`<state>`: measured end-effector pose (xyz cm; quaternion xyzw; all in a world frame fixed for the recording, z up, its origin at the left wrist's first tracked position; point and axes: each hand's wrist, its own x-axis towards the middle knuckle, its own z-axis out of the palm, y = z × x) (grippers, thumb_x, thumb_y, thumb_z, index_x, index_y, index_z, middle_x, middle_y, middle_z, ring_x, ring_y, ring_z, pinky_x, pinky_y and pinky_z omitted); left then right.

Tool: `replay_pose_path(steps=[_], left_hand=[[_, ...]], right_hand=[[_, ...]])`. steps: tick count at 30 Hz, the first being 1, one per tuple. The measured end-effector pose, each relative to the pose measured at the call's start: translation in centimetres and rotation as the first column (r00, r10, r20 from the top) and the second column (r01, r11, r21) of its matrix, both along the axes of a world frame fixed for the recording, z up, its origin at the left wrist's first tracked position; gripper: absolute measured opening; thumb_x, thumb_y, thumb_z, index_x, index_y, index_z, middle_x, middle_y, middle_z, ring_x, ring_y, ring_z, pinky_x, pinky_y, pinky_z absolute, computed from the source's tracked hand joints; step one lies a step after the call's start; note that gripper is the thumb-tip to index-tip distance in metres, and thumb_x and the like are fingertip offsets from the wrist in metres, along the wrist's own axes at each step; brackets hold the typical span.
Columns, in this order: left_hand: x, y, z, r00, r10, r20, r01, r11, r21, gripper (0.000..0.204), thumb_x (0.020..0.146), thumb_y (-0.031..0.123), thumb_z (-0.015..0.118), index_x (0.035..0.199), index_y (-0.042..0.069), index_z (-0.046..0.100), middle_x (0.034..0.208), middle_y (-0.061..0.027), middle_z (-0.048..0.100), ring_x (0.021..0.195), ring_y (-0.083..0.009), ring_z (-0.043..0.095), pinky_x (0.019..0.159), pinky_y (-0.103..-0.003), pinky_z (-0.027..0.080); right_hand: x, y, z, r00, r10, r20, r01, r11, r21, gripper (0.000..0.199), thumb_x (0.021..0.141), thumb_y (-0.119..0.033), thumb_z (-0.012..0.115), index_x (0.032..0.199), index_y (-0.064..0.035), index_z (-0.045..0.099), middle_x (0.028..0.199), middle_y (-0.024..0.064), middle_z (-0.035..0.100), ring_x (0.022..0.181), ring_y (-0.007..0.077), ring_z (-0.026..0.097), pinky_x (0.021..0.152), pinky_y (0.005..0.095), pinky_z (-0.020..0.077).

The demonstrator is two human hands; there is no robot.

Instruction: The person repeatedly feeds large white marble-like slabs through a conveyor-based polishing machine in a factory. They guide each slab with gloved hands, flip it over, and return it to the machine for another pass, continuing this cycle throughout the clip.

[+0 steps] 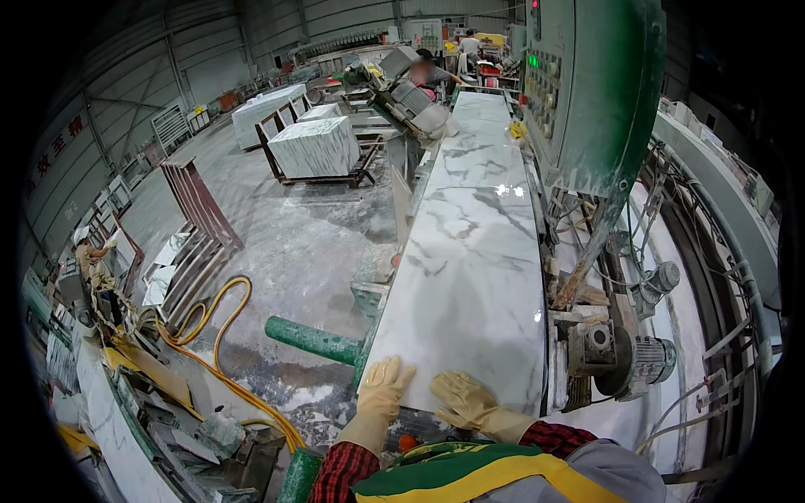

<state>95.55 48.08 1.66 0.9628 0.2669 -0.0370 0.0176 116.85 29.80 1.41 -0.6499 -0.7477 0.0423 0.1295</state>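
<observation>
Both of my hands wear cream rubber gloves and rest on the near end of a white marble slab with grey veins. My left hand lies at the slab's near left corner, its fingers stretched forward on the polished face. Close to the near edge, my right hand lies with its fingers pointing left, toward the other hand. Neither glove grips anything. Under the slab runs a long conveyor bed, and further marble lies along it toward the far end.
A green control cabinet stands over the right side, with an electric motor below it. At the left a green roller juts out. Yellow hoses cross the floor. Stacked marble sits on a rack. Other people work farther off.
</observation>
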Motion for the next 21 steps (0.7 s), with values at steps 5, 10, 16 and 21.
replay_pose_path(steps=[5,10,16,21], left_hand=[[0.4,0.0,0.9,1.000,-0.007,0.005,0.008,1.000,-0.015,0.077,0.103,0.008,0.060,0.174,0.032,0.042,0.183,-0.0121,0.034,0.171,-0.0323,0.028,0.140,-0.046,0.020],[0.4,0.3,1.0,0.999,-0.016,0.039,0.017,1.000,-0.021,0.081,0.098,0.008,0.065,0.173,0.029,0.042,0.182,-0.0129,0.035,0.170,-0.0335,0.031,0.140,-0.047,0.021],[0.1,-0.1,1.2,0.999,0.025,0.022,-0.025,1.000,0.010,0.081,0.098,0.012,0.067,0.173,0.031,0.042,0.182,-0.0092,0.037,0.169,-0.0311,0.033,0.140,-0.046,0.022],[-0.7,-0.2,1.9,0.998,0.045,0.037,-0.045,0.999,-0.017,0.087,0.094,0.015,0.074,0.173,0.031,0.041,0.181,-0.0082,0.039,0.169,-0.0315,0.033,0.140,-0.047,0.022]], right_hand=[[0.3,0.2,-0.7,1.000,-0.013,-0.007,0.013,1.000,0.029,0.071,0.109,-0.053,0.061,0.161,-0.0055,0.058,0.168,0.0220,0.056,0.157,0.0391,0.050,0.136,0.0509,0.0328],[0.8,0.4,-1.6,1.000,-0.021,-0.022,0.022,0.999,0.042,0.071,0.108,-0.053,0.063,0.161,-0.0060,0.058,0.168,0.0212,0.056,0.159,0.0381,0.049,0.136,0.0510,0.0327],[1.1,0.6,-1.4,0.999,-0.022,-0.037,0.023,1.000,0.019,0.073,0.109,-0.055,0.060,0.164,-0.0083,0.056,0.171,0.0197,0.053,0.161,0.0360,0.046,0.138,0.0496,0.0297],[1.3,0.8,-0.7,0.999,-0.032,-0.034,0.030,0.999,-0.045,0.074,0.111,-0.058,0.056,0.167,-0.0098,0.054,0.174,0.0188,0.050,0.164,0.0345,0.042,0.140,0.0474,0.0253]])
